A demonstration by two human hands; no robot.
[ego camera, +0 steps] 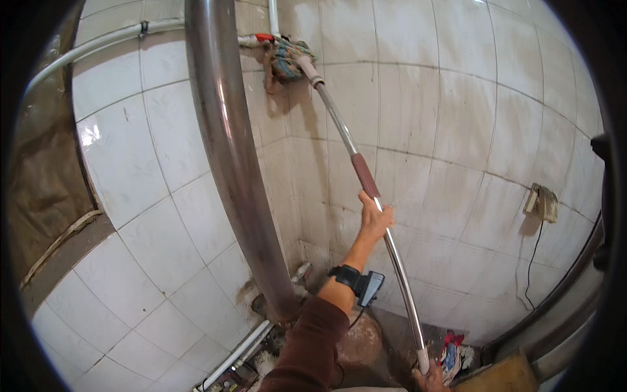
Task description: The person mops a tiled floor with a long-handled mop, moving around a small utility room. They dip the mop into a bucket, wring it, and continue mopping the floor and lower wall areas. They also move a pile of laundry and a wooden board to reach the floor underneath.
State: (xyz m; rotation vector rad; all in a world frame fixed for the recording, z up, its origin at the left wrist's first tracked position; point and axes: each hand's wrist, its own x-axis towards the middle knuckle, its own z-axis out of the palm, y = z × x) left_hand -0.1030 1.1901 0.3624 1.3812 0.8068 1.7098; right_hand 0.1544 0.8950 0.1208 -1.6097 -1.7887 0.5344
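Observation:
My left hand (376,218) grips the metal pole of a mop (343,120), just below its brown sleeve. At the pole's lower end my right hand (432,378) is closed around the pale grip, partly cut off by the picture's lower edge. The mop's striped cloth head (290,60) is up in the tiled corner, against the wall close to a red-handled valve (264,37) on a white pipe. A black strap with a small device (371,289) is on my left forearm, below a dark brown sleeve.
A thick dark pipe (230,147) runs down left of the pole. A stained socket box (541,203) with a hanging cable is on the right wall. Below are a round brownish lid-like object (360,340), crumpled rags (453,355) and white pipes (240,353) along the left wall.

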